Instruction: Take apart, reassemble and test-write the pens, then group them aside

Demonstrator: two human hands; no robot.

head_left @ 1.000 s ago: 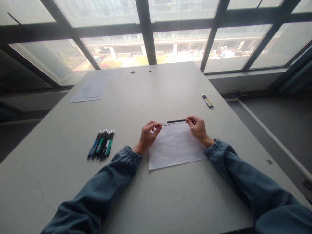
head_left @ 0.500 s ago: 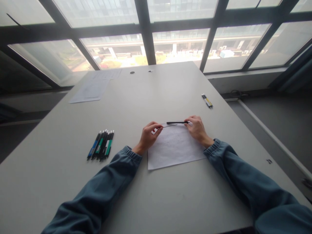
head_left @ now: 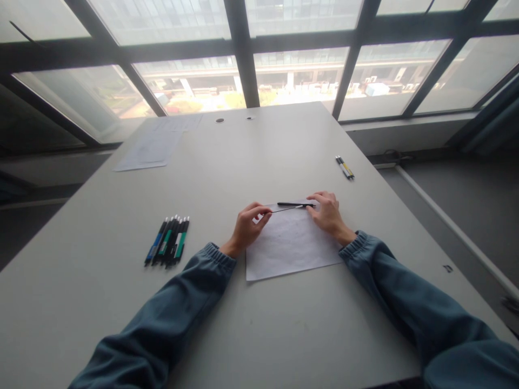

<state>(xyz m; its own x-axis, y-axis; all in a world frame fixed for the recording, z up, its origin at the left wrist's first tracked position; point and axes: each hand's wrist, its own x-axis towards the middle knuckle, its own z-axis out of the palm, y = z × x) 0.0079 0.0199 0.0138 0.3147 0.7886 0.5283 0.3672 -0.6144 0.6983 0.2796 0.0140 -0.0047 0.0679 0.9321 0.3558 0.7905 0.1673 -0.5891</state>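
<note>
My left hand [head_left: 250, 222] pinches one end of a thin dark pen refill [head_left: 284, 209] between thumb and fingertips. The refill points to the right, with a pale section near its far end. Just behind it a black pen barrel [head_left: 288, 204] lies at the top edge of a white sheet of paper [head_left: 294, 243]. My right hand [head_left: 326, 212] is at the barrel's right end, thumb and index finger apart around it. Whether the thumb touches the barrel or the refill's far end is too small to tell.
Several black pens with blue and green labels [head_left: 167, 241] lie in a row at left. Two pens with yellow and white labels [head_left: 344, 168] are near the table's right edge. Sheets of paper [head_left: 148, 146] lie at the far left. A small dark scrap [head_left: 447, 268] sits at right.
The far end of the refill has shifted right, to the right end of the barrel, and its pale section now shows. The fingers of my right hand have parted from the barrel.
</note>
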